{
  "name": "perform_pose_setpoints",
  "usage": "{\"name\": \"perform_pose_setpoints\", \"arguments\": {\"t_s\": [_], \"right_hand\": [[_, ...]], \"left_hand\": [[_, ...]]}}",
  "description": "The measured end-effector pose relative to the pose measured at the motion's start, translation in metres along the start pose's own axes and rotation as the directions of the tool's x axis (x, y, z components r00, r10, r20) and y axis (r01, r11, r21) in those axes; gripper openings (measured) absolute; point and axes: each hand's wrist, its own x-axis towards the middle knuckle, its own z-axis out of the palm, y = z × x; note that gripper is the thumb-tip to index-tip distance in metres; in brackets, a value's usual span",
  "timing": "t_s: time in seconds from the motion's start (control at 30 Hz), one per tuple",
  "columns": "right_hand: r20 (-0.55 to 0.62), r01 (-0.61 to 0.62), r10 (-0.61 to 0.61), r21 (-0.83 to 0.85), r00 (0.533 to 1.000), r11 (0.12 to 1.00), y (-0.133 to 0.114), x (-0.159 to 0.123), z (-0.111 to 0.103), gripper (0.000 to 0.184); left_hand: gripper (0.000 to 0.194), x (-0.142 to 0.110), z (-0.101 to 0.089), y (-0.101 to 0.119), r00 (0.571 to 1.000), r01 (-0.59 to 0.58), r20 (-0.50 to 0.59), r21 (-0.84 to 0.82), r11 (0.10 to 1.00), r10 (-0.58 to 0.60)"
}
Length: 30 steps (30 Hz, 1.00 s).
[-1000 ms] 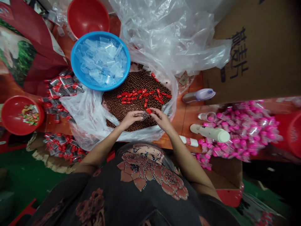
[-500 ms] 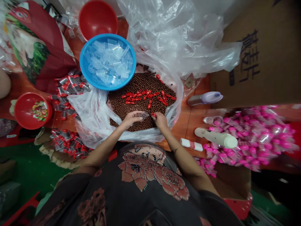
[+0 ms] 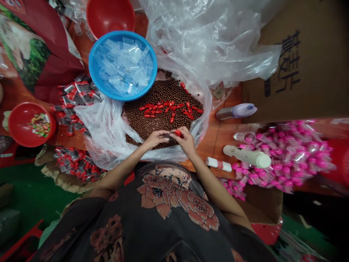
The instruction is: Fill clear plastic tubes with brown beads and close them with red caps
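My left hand (image 3: 156, 139) is closed on a small clear plastic container, mostly hidden behind the fingers. Between the fingers of my right hand (image 3: 187, 141) is a red cap (image 3: 178, 133). The two hands meet at the near side of a heap of small brown balls (image 3: 147, 125), and the cap is at the container's end; whether it is seated I cannot tell. Several loose red caps (image 3: 155, 107) lie on the balls, which rest in a spread-open plastic bag (image 3: 102, 125). A blue basin (image 3: 91, 67) of clear containers stands behind, at the left.
Filled red-capped containers (image 3: 77, 163) are piled at the left, near a red bowl (image 3: 16, 127) of small colourful pieces. Another red bowl (image 3: 109, 16) is at the back. Right are a purple-lidded bottle (image 3: 237, 111), a pale bottle (image 3: 245, 156), pink-capped containers (image 3: 294, 156) and a cardboard box (image 3: 313, 72).
My right hand has brought the red cap against the container in my left hand, closing the gap between the hands. The view has shifted slightly.
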Motion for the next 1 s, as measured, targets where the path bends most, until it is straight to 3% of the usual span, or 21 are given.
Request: {"name": "perform_pose_setpoints", "arguments": {"t_s": [0.17, 0.33, 0.53, 0.63, 0.77, 1.0], "right_hand": [[0.12, -0.019, 0.006, 0.104, 0.993, 0.994, 0.001, -0.007, -0.009, 0.034], [0.084, -0.124, 0.109, 0.198, 0.99, 0.972, 0.001, -0.013, -0.018, 0.051], [0.064, -0.038, 0.039, -0.017, 0.997, 0.999, -0.005, -0.017, -0.025, 0.049], [0.107, 0.053, -0.036, -0.167, 0.994, 0.985, -0.008, -0.018, -0.026, 0.05], [0.176, 0.091, -0.039, -0.296, 0.984, 0.951, -0.008, -0.017, -0.028, 0.057], [0.283, 0.067, 0.01, -0.261, 0.959, 0.963, -0.006, -0.017, -0.032, 0.049]], "left_hand": [[0.046, -0.002, 0.004, 0.002, 0.999, -0.011, 0.033, -0.017, 1.0, 0.012], [0.048, -0.003, 0.007, 0.005, 0.996, -0.012, 0.093, -0.069, 0.998, 0.018], [0.044, -0.005, 0.013, 0.012, 0.997, -0.066, 0.04, 0.013, 0.998, 0.065], [0.041, -0.004, 0.016, 0.014, 0.992, -0.13, 0.008, 0.073, 0.989, 0.13], [0.037, -0.004, 0.016, 0.015, 0.977, -0.206, -0.012, 0.176, 0.963, 0.211], [0.033, -0.008, 0.013, 0.023, 0.964, -0.261, 0.041, 0.335, 0.905, 0.263]]}}
